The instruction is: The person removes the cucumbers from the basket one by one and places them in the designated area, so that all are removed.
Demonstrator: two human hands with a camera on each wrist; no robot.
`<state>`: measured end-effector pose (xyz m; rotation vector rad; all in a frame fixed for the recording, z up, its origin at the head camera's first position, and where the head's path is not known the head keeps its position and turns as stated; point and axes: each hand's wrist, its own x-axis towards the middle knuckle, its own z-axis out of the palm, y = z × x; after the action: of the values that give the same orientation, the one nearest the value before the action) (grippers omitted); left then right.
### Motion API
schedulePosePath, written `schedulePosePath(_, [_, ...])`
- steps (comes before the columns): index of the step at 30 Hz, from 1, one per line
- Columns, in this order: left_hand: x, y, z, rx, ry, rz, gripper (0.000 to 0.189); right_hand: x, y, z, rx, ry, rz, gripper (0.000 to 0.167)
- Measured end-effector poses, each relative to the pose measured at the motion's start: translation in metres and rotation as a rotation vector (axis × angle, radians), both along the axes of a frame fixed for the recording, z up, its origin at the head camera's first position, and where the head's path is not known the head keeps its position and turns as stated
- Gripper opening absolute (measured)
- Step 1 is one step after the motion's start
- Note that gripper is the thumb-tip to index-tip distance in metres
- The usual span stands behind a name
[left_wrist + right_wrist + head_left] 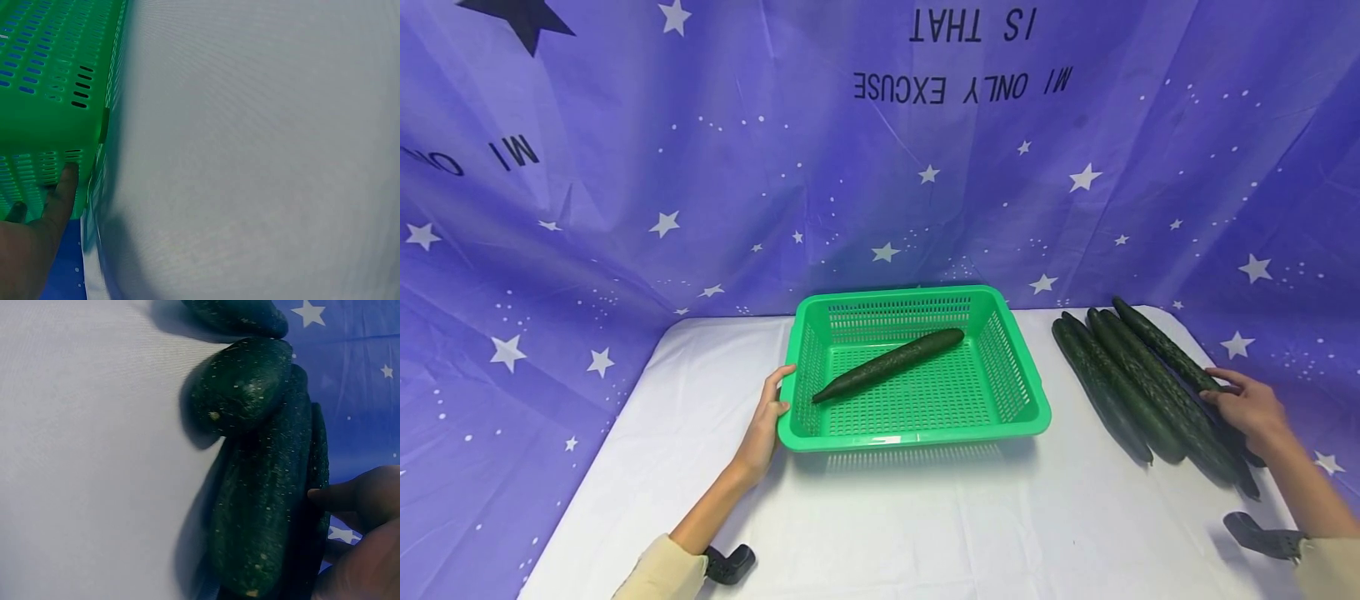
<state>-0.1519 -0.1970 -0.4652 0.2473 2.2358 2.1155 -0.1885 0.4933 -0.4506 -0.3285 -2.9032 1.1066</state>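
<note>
A green plastic basket point(917, 439) with slotted walls stands on the white cloth, one dark green cucumber point(891, 365) lying slantwise inside. At its left side my left hand point(760, 437) touches the rim. The left wrist view shows a straight finger of this hand against the basket's perforated wall point(47, 128). To the right, my right hand point(1247, 408) grips the outermost cucumber point(1165, 346) of a bunch. One fingertip lies across that cucumber point(319, 450) in the right wrist view, while the other fingers are partly hidden behind it.
Several more cucumbers point(1105, 396) lie side by side just left of my right hand, some overlapping. A purple-blue curtain point(880, 208) with stars and lettering hangs behind the white-covered table point(925, 525). Black camera mounts point(1262, 537) show at both wrists.
</note>
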Motion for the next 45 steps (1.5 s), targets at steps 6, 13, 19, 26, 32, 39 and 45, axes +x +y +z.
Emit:
schedulePosePath(6, [-0.001,0.001,0.000,0.002,-0.001,-0.002,0.061,-0.001,-0.002,-0.004,0.016,-0.010,0.000,0.056])
schedulePosePath(13, [-0.001,0.001,0.000,-0.003,0.006,0.001,0.061,-0.002,-0.005,-0.005,0.003,-0.023,-0.016,0.058])
schedulePosePath(19, [-0.001,0.000,0.000,-0.003,0.009,-0.004,0.061,0.000,-0.003,-0.004,-0.037,-0.038,0.013,0.056])
schedulePosePath(26, [-0.001,0.000,0.000,-0.004,0.009,-0.002,0.061,-0.003,0.001,-0.001,-0.098,-0.078,0.035,0.060])
schedulePosePath(32, [-0.001,0.000,-0.001,0.002,0.016,-0.001,0.061,-0.004,0.002,0.005,-0.089,-0.093,0.034,0.070])
schedulePosePath(39, [-0.001,0.000,-0.001,0.003,0.019,0.001,0.061,-0.007,-0.013,0.013,-0.008,-0.002,0.055,0.064])
schedulePosePath(45, [-0.001,0.000,-0.001,0.010,0.021,0.002,0.061,-0.016,-0.045,0.028,0.007,0.125,0.111,0.055])
